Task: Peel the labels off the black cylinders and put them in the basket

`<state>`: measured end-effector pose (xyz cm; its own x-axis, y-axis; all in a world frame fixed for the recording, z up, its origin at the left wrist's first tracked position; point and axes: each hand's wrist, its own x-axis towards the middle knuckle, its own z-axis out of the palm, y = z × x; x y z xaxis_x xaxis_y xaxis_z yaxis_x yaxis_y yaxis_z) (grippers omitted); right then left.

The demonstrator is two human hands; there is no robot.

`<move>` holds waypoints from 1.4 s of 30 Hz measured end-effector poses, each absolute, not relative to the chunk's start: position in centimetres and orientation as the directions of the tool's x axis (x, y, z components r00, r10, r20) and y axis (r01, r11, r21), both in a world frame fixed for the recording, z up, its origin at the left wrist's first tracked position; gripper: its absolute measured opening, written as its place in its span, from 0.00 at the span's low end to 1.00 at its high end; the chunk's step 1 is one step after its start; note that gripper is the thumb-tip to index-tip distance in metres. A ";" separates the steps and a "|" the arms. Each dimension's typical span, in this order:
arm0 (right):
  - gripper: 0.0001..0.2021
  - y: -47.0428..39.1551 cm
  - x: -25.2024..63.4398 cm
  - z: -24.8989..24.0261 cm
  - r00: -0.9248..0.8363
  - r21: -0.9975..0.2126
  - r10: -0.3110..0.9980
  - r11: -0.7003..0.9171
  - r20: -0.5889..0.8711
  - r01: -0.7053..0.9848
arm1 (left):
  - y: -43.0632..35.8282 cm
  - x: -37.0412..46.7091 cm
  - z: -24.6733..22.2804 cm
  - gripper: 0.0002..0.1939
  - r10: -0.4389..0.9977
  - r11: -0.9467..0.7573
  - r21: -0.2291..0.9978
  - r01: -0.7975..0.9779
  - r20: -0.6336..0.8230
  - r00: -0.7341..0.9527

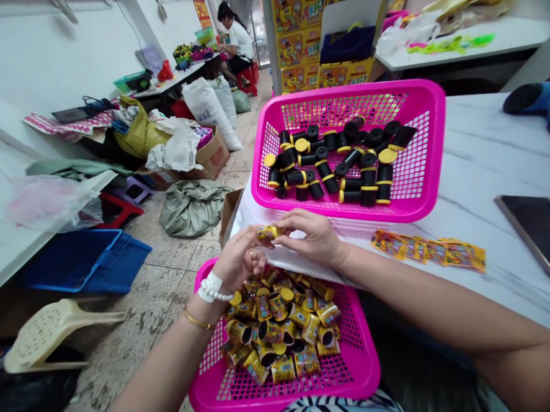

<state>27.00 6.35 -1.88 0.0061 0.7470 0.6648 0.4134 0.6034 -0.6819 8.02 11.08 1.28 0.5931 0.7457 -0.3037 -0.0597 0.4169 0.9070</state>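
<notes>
Between my two hands is a small canister in a printed yellow wrapper [268, 233]. The fingers of my left hand [239, 256] close round its left side, while my right hand [313, 236] pinches its right end. Below them a pink basket [359, 360] is heaped with yellow-wrapped canisters [286, 322], several showing dark round ends. Beyond my hands, a second pink basket [349, 213] on the table holds black canisters [326, 175] with yellow lids. Right of my right hand lies an overlapping row of flat printed wrappers [428, 249].
On the marbled table [474, 156] are a phone [538, 234] and a blue heat-gun-like tool [549, 108]. Leftward, a cream plastic stool [48, 335] and blue crate [85, 259] stand on the floor. Yellow printed boxes [297, 33] are stacked behind. Another person [238, 39] sits at a far table.
</notes>
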 end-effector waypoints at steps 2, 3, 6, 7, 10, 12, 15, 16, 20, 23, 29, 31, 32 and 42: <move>0.11 6.7 27.0 -2.2 0.109 -0.804 0.821 0.508 0.561 0.308 | 11.1 7.8 1.2 0.26 0.798 0.303 0.950 -0.078 -0.208 0.565; 0.12 6.8 26.9 -2.3 0.129 -0.858 0.859 0.462 0.496 0.226 | 11.1 7.7 1.0 0.27 0.820 0.233 0.970 -0.072 -0.156 0.550; 0.14 6.8 26.4 -2.7 0.098 -0.922 0.917 0.384 0.387 0.051 | 11.1 7.7 0.3 0.24 0.850 0.075 0.997 -0.034 -0.046 0.525; 0.13 6.8 26.3 -2.7 0.081 -0.910 0.907 0.410 0.414 0.060 | 11.2 7.7 0.2 0.22 0.850 0.069 0.997 -0.030 -0.043 0.525; 0.08 6.4 26.6 -2.4 0.002 -0.736 0.767 0.615 0.641 0.283 | 11.4 7.9 0.3 0.19 0.799 0.223 0.973 -0.056 -0.149 0.583; 0.06 6.2 27.0 -2.0 -0.088 -0.538 0.621 0.734 0.779 0.414 | 11.6 8.0 0.9 0.19 0.713 0.363 0.931 -0.049 -0.244 0.657; 0.07 6.0 27.1 -1.6 -0.112 -0.431 0.529 0.781 0.841 0.452 | 12.0 8.2 1.9 0.20 0.661 0.376 0.926 0.017 -0.281 0.695; 0.07 6.0 27.0 -1.5 -0.065 -0.481 0.561 0.758 0.825 0.441 | 12.0 8.3 2.1 0.20 0.691 0.317 0.948 0.027 -0.250 0.678; 0.09 6.0 26.0 -1.6 0.172 -0.829 0.812 0.537 0.558 0.158 | 12.1 9.0 2.5 0.20 0.810 -0.002 0.998 0.065 -0.037 0.585; 0.13 6.3 26.0 -1.7 0.152 -0.930 0.931 0.349 0.331 -0.116 | 12.3 9.2 2.1 0.22 0.770 -0.056 0.996 0.063 0.003 0.637; 0.20 7.0 27.4 -1.4 -0.073 -0.963 0.989 0.109 0.131 -0.248 | 12.2 8.7 0.3 0.20 0.705 0.282 0.959 -0.024 -0.190 0.683; 0.19 6.7 27.4 -1.1 -0.178 -0.968 0.979 0.052 0.098 -0.246 | 11.7 8.3 0.2 0.20 0.664 0.398 0.917 -0.028 -0.267 0.698; 0.17 6.4 27.3 -0.8 -0.207 -0.967 0.974 0.043 0.096 -0.250 | 11.3 8.0 0.3 0.21 0.637 0.440 0.897 -0.029 -0.289 0.715; 0.13 0.5 21.1 0.1 -0.259 -0.962 0.932 0.215 0.254 -0.171 | 2.6 2.6 -0.6 0.23 0.674 0.653 0.690 -0.312 -0.342 0.654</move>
